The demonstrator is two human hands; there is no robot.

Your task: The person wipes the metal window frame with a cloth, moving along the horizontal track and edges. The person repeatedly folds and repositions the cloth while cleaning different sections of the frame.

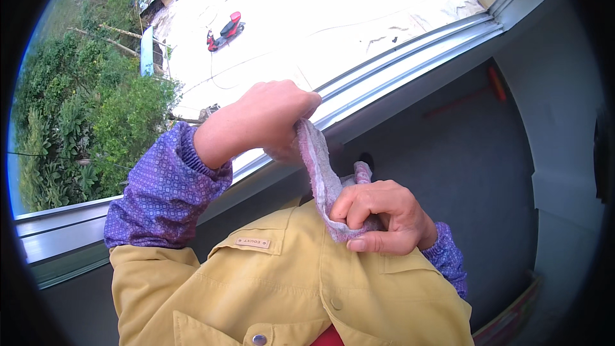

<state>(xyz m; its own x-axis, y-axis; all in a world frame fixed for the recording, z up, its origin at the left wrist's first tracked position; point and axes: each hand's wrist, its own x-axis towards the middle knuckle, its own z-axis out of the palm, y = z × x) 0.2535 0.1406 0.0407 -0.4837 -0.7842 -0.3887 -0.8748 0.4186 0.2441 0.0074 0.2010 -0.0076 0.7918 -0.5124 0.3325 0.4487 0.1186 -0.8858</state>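
A greyish cloth (322, 165) with pink-purple edges stretches between my two hands in front of my yellow jacket. My left hand (268, 115) is closed in a fist round its upper end, over the window frame. Lower and to the right, my right hand (384, 214) grips the other end, its fingers curled into the fabric and the thumb pressed below. A short rolled piece of the cloth sticks up behind the right knuckles. Purple patterned sleeve covers (168, 182) reach both wrists.
A metal window frame (410, 57) with sliding tracks runs diagonally ahead of me. Outside, far below, are a red scooter (225, 32) on bright pale ground and green trees (83, 109). Inside on the right lie a dark floor (474, 173) and a red long-handled tool (496, 83) by the wall.
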